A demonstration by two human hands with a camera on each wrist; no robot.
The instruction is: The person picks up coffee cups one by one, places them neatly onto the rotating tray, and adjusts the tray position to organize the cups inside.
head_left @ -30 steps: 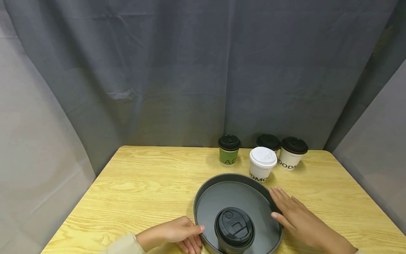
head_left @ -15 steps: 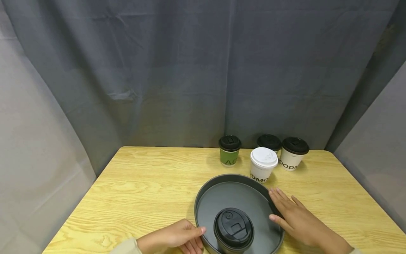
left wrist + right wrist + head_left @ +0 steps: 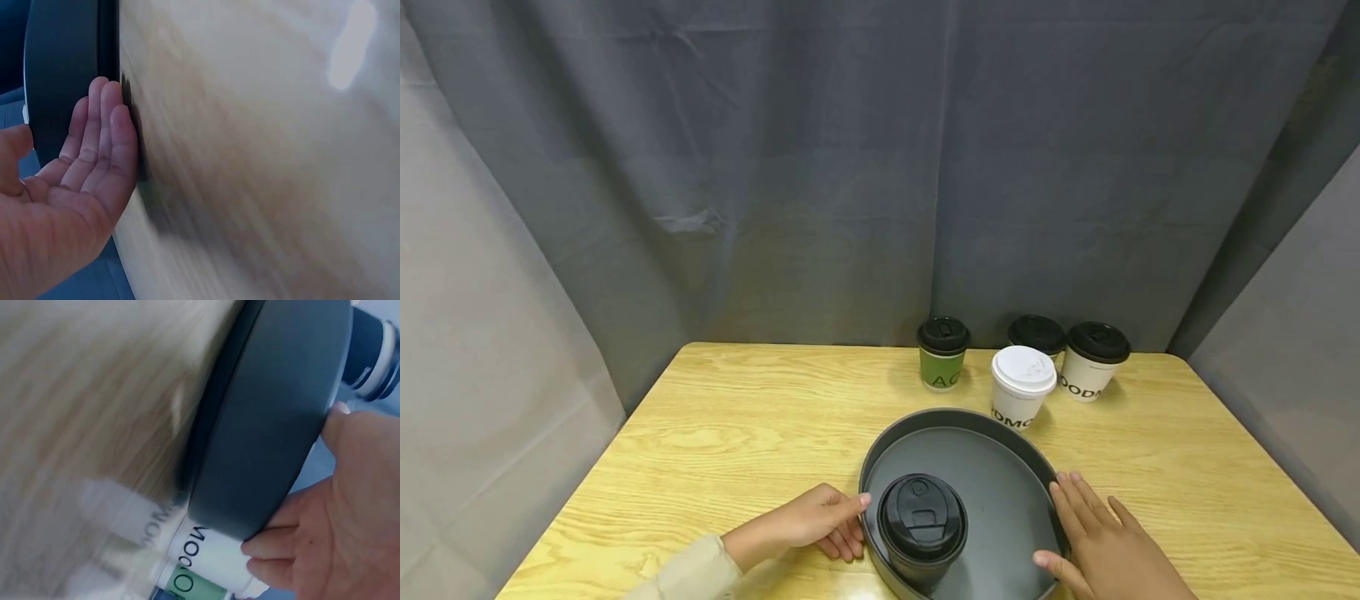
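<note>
A round dark grey tray [image 3: 1000,492] with a raised wall lies on the wooden table. Inside it, left of the middle, stands a dark cup with a black lid [image 3: 923,518]. My left hand [image 3: 820,523] holds the tray's left side, thumb over the rim and fingers along the outer wall. On the opposite side my right hand [image 3: 1105,542] rests against the wall, its fingers straight and its thumb reaching over the rim. In the right wrist view my right fingertips [image 3: 253,550] touch the tray's outer wall [image 3: 275,419]. The tray's near edge is cut off below the head view.
Behind the tray stand a white-lidded cup [image 3: 1021,387], a green cup with a black lid [image 3: 942,358] and a white cup with a black lid [image 3: 1090,367]. Another black-lidded cup [image 3: 1036,333] is partly hidden. A grey curtain [image 3: 820,183] hangs behind the table.
The tray has turned clockwise, carrying its cup left and slightly away. My left hand has moved away from the body and my right hand nearer, both still at the tray.
</note>
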